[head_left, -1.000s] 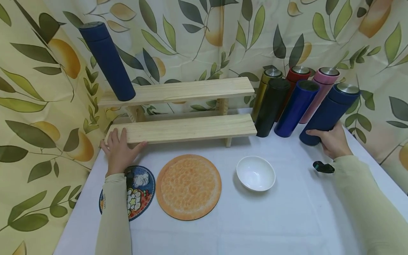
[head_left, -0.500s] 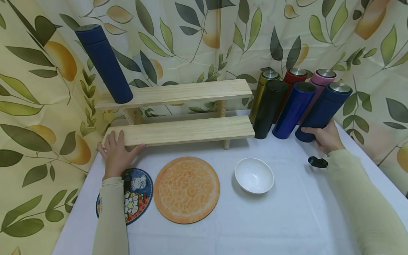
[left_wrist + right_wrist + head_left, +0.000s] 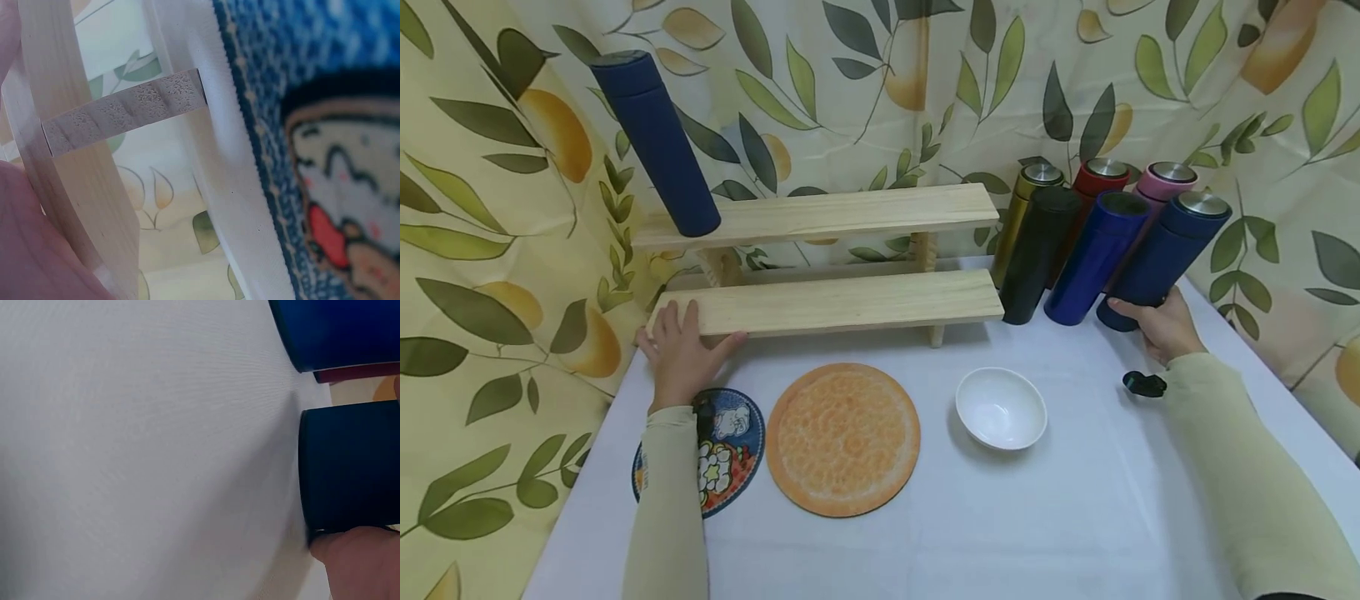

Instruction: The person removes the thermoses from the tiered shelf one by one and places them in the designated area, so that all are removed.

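Observation:
My right hand point(image 3: 1165, 327) grips a navy blue thermos bottle point(image 3: 1172, 246) near its base, at the right end of a group of bottles. In the right wrist view the thumb presses the lower side of that bottle point(image 3: 353, 465). My left hand point(image 3: 683, 354) rests at the left end of the lower board of a two-step wooden shelf point(image 3: 842, 302), fingers over its top and thumb along the front edge. The left wrist view shows the palm point(image 3: 37, 244) close against the wood. Another blue thermos point(image 3: 658, 146) stands on the left end of the upper board point(image 3: 850, 208).
Gold point(image 3: 1022, 208), black point(image 3: 1037, 258), red point(image 3: 1101, 179), bright blue point(image 3: 1097, 258) and pink point(image 3: 1165, 183) bottles stand right of the shelf. In front lie a patterned round mat point(image 3: 733, 450), a biscuit-like round mat point(image 3: 844, 440) and a white bowl point(image 3: 1002, 408). A patterned curtain hangs behind.
My right hand has shifted the navy bottle slightly left and back, nearer the bright blue and pink bottles. My left hand stays on the lower board.

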Demonstrator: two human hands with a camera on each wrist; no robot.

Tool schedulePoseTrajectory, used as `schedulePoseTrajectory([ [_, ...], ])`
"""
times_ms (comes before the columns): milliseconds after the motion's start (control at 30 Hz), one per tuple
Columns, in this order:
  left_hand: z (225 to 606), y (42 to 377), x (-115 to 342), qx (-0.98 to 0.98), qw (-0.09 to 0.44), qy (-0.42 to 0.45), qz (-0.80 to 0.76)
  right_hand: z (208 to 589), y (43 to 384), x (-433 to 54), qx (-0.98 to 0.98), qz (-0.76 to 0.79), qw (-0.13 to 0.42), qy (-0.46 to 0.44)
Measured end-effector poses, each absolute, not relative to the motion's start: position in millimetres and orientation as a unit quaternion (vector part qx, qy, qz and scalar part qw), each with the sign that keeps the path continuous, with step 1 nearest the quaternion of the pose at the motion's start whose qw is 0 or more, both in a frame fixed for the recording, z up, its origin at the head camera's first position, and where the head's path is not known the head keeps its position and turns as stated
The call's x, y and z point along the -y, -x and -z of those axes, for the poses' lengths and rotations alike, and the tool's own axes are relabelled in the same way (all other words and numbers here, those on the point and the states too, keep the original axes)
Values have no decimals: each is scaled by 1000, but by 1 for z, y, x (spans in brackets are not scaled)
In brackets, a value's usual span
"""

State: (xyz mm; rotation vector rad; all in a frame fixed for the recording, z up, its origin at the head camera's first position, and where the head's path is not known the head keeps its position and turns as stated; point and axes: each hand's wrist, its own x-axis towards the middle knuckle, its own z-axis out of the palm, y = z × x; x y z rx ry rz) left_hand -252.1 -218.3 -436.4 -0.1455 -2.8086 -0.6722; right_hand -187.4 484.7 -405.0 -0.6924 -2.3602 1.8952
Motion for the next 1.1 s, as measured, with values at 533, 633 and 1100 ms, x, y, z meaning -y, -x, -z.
schedulePoseTrajectory([
  [533, 436, 256, 214, 961, 128, 48, 239, 359, 170, -457, 685, -666, 203, 215],
  [633, 436, 254, 217, 962, 123, 43, 239, 350, 167, -450, 678, -668, 231, 203],
  [1100, 435, 253, 218, 959, 134, 48, 245, 314, 145, -421, 687, -633, 334, 127],
])
